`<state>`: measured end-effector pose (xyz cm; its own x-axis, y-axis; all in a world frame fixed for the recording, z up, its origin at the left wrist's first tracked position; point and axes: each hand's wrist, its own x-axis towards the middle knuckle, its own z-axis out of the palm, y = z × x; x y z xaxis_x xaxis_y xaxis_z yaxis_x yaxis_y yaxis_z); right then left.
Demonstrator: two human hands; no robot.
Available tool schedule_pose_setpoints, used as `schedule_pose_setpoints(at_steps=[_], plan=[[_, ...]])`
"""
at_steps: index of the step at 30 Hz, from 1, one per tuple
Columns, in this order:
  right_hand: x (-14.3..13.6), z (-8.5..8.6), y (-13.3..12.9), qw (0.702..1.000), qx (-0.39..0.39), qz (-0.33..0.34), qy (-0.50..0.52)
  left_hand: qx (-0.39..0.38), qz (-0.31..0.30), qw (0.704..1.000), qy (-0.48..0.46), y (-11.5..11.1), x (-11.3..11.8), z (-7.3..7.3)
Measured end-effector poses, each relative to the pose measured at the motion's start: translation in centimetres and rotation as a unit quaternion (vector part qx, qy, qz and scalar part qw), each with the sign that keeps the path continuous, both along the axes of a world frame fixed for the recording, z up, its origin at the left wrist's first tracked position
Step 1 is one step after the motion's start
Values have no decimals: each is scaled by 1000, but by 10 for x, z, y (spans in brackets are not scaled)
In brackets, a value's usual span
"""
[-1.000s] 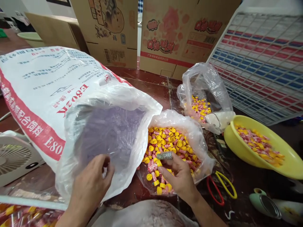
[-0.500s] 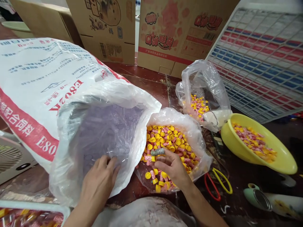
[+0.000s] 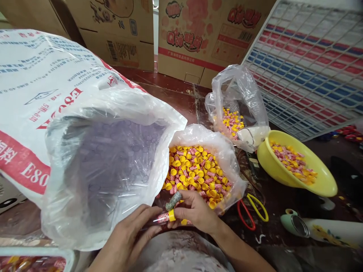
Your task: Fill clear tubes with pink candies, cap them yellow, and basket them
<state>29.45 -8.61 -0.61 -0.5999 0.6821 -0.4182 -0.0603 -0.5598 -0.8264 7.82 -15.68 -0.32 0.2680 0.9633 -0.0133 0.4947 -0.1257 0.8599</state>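
Note:
Low in front of me, my left hand point(image 3: 141, 224) is closed around a clear plastic tube point(image 3: 154, 220). A pink-patterned piece with a yellow cap point(image 3: 171, 215) sits at the tube's right end, partly inside it. My right hand point(image 3: 195, 211) pinches at this cap. A grey speckled wrap point(image 3: 173, 201) covers the tip of one right-hand finger. Left of the hands, a large white sack point(image 3: 113, 98) lies with its mouth toward me, holding many clear tubes point(image 3: 121, 162). Just beyond my right hand, a clear plastic bag point(image 3: 195, 132) holds many pink pieces with yellow caps point(image 3: 195, 166).
Another clear bag point(image 3: 252, 87) and a tilted yellow bowl point(image 3: 326, 177) hold similar pieces. Scissors point(image 3: 256, 207) with red and yellow handles and a flowered cup-like container point(image 3: 320, 228) lie right. Cardboard boxes point(image 3: 210, 49) and a white wire rack point(image 3: 303, 68) stand behind. A tray point(image 3: 69, 257) sits lower left.
My left hand has come out of the sack's mouth with a tube. My right hand has moved down and left from the bag, and both hands now meet at the capped end.

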Motion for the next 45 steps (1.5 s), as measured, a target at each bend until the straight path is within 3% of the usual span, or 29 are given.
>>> schedule_pose_setpoints(at_steps=[3,9,12,14,15,17,20,23,26,28,32,34,35,37,39,41,43,45], plan=[[-1,-5,-4,999,-1,33,-42,-53,-15,998,-28,-6,11,0],[4,-17,-9,985,15,131,-111,-14,1,1000,21,-22,27,-5],[12,-10,-3,979,55,134,-143,-19,6,996,82,-18,15,-5],[22,-1,7,964,157,78,-201,-52,36,987,148,-9,-2,-7],[27,2,13,940,236,39,-243,-69,55,977,194,-3,-11,-9],[37,5,21,857,401,1,-325,-89,77,946,302,9,-26,-13],[44,0,23,734,549,108,-386,-92,33,903,418,20,-34,-20],[44,-5,16,653,577,195,-450,-60,16,895,442,22,-31,-27],[43,-2,6,615,589,222,-475,-17,19,904,428,18,-32,-34],[41,0,0,595,609,251,-461,-34,30,915,400,14,-36,-37],[34,-7,-6,570,633,276,-445,-42,110,968,221,5,-38,-32],[32,-12,-4,583,641,248,-434,-4,126,984,124,1,-33,-22],[31,-13,-2,604,638,217,-425,2,126,988,89,-1,-30,-17],[31,-8,0,680,607,132,-390,-20,111,993,36,-4,-22,-7],[31,3,1,779,528,59,-333,-66,93,994,3,-5,-15,0],[29,15,0,861,424,34,-279,-105,75,992,-7,-6,-10,2],[26,24,-3,913,332,52,-233,-132,56,990,-10,-7,-7,2],[22,25,-6,943,259,66,-201,-149,36,988,-28,-9,-4,2]])
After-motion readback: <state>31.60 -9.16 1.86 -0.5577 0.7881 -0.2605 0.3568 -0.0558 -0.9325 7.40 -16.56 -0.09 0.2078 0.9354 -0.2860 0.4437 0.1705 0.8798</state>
